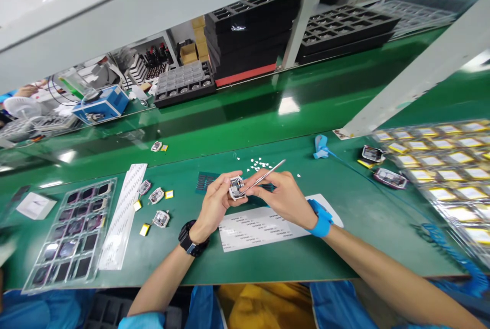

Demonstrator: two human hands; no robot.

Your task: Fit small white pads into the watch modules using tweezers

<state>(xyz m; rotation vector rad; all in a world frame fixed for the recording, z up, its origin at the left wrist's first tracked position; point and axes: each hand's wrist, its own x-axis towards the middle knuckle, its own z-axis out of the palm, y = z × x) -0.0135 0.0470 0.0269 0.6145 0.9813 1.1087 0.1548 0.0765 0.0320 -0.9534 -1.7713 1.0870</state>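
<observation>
Bare forearms (367, 262) led to mid-frame, where the left hand (215, 198) gripped a small open device (236, 186) — likely light, stiff, fragile inside, best held by its rim — and the right hand (283, 194) pinched tweezers (273, 169) over it.

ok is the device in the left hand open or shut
Open: the device shows its inner parts uncovered, facing the camera

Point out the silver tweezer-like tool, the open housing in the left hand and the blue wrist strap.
Silver tweezer-like tool (270, 172): head view, on its shaft.
Open housing (236, 186): head view, on its exposed interior.
Blue wrist strap (322, 219): head view, on its band.
</observation>
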